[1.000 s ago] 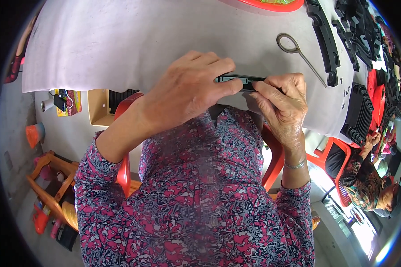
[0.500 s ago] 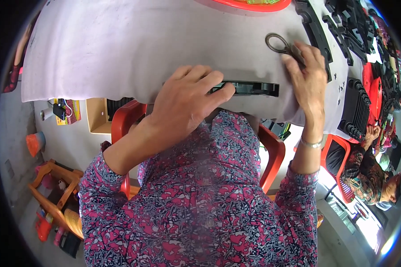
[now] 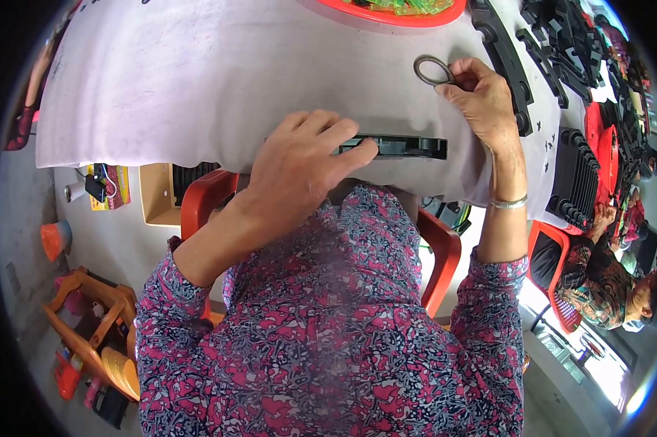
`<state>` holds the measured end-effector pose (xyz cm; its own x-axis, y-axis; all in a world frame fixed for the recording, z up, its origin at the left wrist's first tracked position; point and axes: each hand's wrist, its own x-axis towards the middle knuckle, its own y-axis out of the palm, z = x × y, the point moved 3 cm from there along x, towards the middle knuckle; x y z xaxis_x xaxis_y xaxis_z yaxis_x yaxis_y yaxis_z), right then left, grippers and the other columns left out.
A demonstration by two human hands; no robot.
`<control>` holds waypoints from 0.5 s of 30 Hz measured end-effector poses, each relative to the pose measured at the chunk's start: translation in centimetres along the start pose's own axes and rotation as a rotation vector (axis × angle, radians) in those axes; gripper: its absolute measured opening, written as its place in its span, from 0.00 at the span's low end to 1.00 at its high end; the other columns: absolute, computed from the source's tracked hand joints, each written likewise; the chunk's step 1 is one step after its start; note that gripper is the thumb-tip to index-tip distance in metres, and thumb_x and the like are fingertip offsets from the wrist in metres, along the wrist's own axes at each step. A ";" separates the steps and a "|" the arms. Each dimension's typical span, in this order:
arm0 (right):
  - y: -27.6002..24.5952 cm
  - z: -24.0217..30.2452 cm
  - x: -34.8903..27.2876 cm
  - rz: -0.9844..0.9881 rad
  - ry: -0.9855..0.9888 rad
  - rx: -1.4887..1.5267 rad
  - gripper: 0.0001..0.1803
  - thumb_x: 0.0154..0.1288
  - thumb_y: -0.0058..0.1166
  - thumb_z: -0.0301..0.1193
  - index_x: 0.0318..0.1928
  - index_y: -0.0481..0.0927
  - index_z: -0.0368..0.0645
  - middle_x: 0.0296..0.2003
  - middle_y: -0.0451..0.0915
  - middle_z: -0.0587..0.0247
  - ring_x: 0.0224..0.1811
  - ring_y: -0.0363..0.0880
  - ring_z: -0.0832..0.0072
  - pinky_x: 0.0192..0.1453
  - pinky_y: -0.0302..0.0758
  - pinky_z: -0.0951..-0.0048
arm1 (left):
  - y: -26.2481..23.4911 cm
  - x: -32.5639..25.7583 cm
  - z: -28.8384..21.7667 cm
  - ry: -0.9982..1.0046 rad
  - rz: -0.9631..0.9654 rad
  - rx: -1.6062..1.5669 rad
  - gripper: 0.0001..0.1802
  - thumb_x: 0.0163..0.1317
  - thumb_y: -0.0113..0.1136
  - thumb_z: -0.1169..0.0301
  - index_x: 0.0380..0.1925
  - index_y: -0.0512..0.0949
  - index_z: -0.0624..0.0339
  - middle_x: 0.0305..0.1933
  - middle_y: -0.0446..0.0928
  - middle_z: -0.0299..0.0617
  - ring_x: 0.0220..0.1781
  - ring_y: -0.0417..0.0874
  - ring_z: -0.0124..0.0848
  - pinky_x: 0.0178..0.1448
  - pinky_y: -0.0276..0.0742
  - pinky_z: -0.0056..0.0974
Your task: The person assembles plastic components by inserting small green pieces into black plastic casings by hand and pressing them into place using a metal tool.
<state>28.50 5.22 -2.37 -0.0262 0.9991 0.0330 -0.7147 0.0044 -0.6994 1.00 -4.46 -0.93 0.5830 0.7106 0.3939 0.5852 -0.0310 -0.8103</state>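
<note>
A long black plastic part (image 3: 408,147), open on its upper side, lies at the near edge of the cloth-covered table (image 3: 219,80). My left hand (image 3: 306,156) is closed over its left end with bent fingers; the thumb rests on it, and that end is hidden. To the far right of the part, my right hand (image 3: 485,102) pinches a dark metal ring (image 3: 418,71) between thumb and fingers. The ring resembles a loop of a scissors handle, but anything beyond it is covered by the hand.
A red basin (image 3: 416,22) of small green-yellow pieces stands at the far edge. Long black parts (image 3: 502,54) lie right of my right hand, with a heap of black pieces (image 3: 561,44) beyond. Farther right, a co-worker (image 3: 598,284) sits near a red chair (image 3: 543,240).
My right hand has shifted a little left and away from me, its fingers now pinching at the ring, which also moved slightly left. The left hand stays on the black part.
</note>
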 end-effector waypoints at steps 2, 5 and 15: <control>0.2 -0.2 0.7 0.124 0.022 0.016 0.15 0.54 0.72 0.27 0.39 0.79 0.37 0.24 0.77 0.69 0.28 0.74 0.79 0.35 0.73 0.72 | 0.0 0.0 0.0 -0.001 0.004 0.012 0.17 0.55 0.57 0.75 0.46 0.83 0.53 0.47 0.79 0.41 0.52 0.81 0.44 0.56 0.76 0.47; 0.3 0.3 0.7 0.156 -0.035 0.119 0.12 0.57 0.70 0.26 0.37 0.78 0.38 0.23 0.75 0.69 0.27 0.71 0.80 0.33 0.71 0.74 | 0.0 0.0 -0.1 -0.008 0.008 0.021 0.17 0.55 0.57 0.76 0.45 0.84 0.53 0.46 0.80 0.41 0.52 0.81 0.43 0.56 0.75 0.46; -1.0 7.7 -3.4 -0.102 -0.120 0.645 0.07 0.73 0.57 0.30 0.40 0.81 0.38 0.26 0.75 0.75 0.23 0.62 0.88 0.26 0.59 0.82 | 0.3 0.0 0.1 -0.022 0.025 0.002 0.17 0.54 0.57 0.75 0.45 0.84 0.50 0.46 0.80 0.38 0.51 0.81 0.40 0.52 0.75 0.44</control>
<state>23.91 1.51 3.74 0.0126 0.9832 0.1820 -0.9919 0.0353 -0.1221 1.11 -4.37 -1.16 0.5846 0.7251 0.3639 0.5696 -0.0474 -0.8205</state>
